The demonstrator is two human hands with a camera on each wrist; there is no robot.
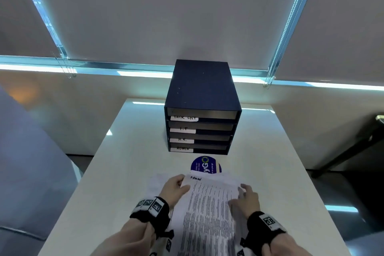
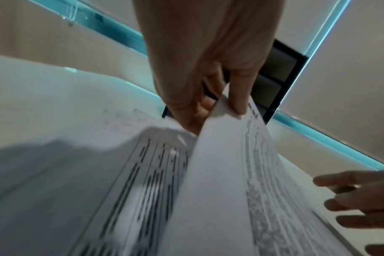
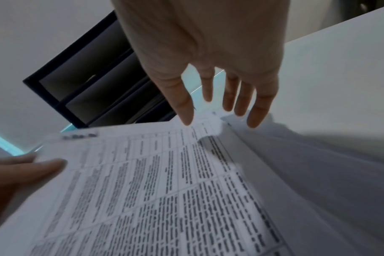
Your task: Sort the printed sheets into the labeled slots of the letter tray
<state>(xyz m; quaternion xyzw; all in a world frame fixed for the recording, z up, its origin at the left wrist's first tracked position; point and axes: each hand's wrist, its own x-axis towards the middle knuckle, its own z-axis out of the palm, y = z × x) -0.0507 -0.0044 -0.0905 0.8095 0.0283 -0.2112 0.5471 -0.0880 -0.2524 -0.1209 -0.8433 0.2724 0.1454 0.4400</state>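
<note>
White worktop carries one dark blue letter tray with four labelled slots. Left hand pinches the top printed sheet's far left corner, lifting it off the pile; right hand spreads flat on its right edge.

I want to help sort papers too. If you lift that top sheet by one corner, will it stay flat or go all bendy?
Probably bendy. The top sheet already curves upward where the left hand pinches its corner, so it looks thin and floppy. It seems light, since one pinch raises that edge. It might slide, so the right hand with straight fingers over the pile of sheets would likely help.
</note>
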